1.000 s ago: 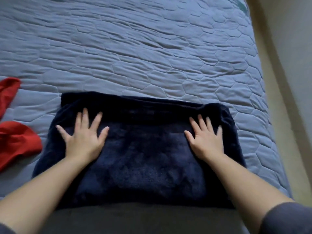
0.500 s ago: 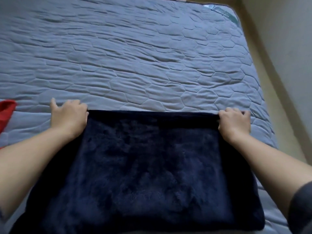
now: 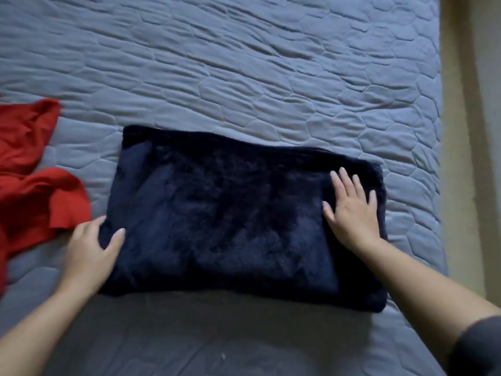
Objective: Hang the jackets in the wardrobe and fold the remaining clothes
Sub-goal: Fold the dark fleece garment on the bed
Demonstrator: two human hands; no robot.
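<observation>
Navy plush, nearly black in this dim light, makes up the folded garment [image 3: 230, 218], which lies flat as a broad rectangle on the blue-grey quilted bedspread [image 3: 244, 77], close to the near edge of the bed where the person stands. The hands are well apart, one at each end of it. The left hand [image 3: 89, 251] is at the garment's eight o'clock corner, its thumb lying on top of the pile and its fingers curled round the side edge, so that it grips the cloth there. The right hand [image 3: 352, 210] is at the three o'clock end, laid palm down on the top layer with fingers straight and slightly spread, pointing toward twelve o'clock; it presses on the fabric and holds nothing. The far long edge of the garment looks thick and layered, though how many layers I cannot tell. At nine o'clock from the garment a rumpled red cloth [image 3: 29, 180] lies on the bedspread, just beside the left hand's knuckles and running off the picture's edge. A dark grey sleeve [image 3: 479, 346] covers the right upper arm at five o'clock. Past the bed's three o'clock side runs a beige strip [image 3: 466, 131], wall or floor I cannot say.
</observation>
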